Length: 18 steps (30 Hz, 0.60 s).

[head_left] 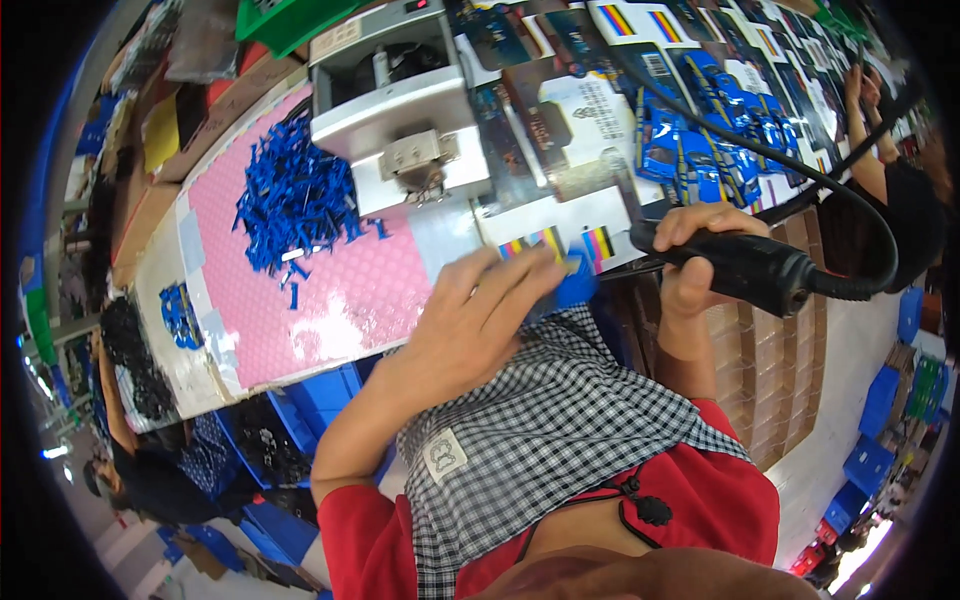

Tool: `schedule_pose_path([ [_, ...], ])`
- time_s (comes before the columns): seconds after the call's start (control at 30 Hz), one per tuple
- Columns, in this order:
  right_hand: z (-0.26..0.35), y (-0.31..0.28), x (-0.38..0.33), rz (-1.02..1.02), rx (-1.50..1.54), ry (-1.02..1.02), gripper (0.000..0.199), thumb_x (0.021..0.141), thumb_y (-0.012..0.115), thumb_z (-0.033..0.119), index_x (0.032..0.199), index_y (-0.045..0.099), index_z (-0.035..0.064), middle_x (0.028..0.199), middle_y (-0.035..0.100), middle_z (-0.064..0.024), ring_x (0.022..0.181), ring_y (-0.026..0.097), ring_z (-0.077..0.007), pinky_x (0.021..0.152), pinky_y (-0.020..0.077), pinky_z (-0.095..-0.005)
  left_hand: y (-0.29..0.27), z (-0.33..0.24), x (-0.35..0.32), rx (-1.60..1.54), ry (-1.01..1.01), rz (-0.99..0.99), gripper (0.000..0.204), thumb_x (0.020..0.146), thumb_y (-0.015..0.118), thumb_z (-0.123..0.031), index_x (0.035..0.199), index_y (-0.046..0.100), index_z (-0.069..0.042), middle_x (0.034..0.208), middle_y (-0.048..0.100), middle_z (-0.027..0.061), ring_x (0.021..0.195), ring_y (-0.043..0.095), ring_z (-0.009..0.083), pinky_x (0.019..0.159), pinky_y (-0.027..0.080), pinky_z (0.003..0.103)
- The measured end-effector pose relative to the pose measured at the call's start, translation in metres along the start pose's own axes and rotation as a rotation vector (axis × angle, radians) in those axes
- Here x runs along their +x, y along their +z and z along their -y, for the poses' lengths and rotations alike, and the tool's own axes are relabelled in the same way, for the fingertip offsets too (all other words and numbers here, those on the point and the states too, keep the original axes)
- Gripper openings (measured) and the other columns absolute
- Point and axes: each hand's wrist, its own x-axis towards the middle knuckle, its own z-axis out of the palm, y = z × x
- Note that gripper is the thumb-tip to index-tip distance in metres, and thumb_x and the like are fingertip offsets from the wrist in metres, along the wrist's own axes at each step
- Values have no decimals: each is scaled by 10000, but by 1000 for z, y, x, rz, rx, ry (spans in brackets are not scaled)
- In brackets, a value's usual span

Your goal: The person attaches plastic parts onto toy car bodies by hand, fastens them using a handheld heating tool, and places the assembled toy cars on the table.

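Observation:
My right hand [690, 255] is wrapped around a black corded electric screwdriver [755, 268], its nose toward my left hand and its cable leaving to the right. Just in front of my apron, my left hand [485, 315] is closed on a blue plastic toy car part [577, 287]; fingers and blur hide much of its shape. A gap separates the screwdriver's nose from this part. Beyond my hands stands a grey box-shaped screw feeder [400, 130]. Several blue toy cars [690, 150] sit together at the far right of it.
A heap of small blue plastic pieces [295, 190] lies on a pink bubble-textured mat [330, 300] to the left. Printed cards [590, 115] cover the table's far right. Cardboard trays [765, 390] stand below at the right. Other people [905, 190] are at both sides.

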Motion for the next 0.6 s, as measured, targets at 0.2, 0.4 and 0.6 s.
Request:
schedule_pose_path([
  [0.2, 11, 8, 13, 62, 103, 23, 498, 796, 723, 349, 1040, 387, 75, 755, 507, -100, 620, 503, -163, 559, 465, -282, -19, 54, -69, 374, 66, 320, 436, 678, 596, -57, 1107, 619, -131, 1146, 583, -6, 1127, 484, 221, 1010, 321, 454],
  [0.4, 33, 53, 4, 199, 166, 18, 557, 817, 608, 564, 1028, 383, 101, 703, 446, -51, 517, 450, -139, 526, 429, -279, -15, 71, -73, 174, -6, 63, 491, 640, 584, 26, 1099, 614, -145, 1147, 580, 41, 1119, 483, 285, 1000, 331, 463],
  [0.6, 33, 81, -13, 373, 275, 85, 589, 771, 664, 565, 1001, 362, 114, 734, 474, -51, 554, 500, -157, 551, 446, -299, -22, 87, -119, 401, -712, -695, 200, 777, 646, -66, 970, 616, -25, 989, 589, 121, 911, 552, 304, 769, 456, 377],
])
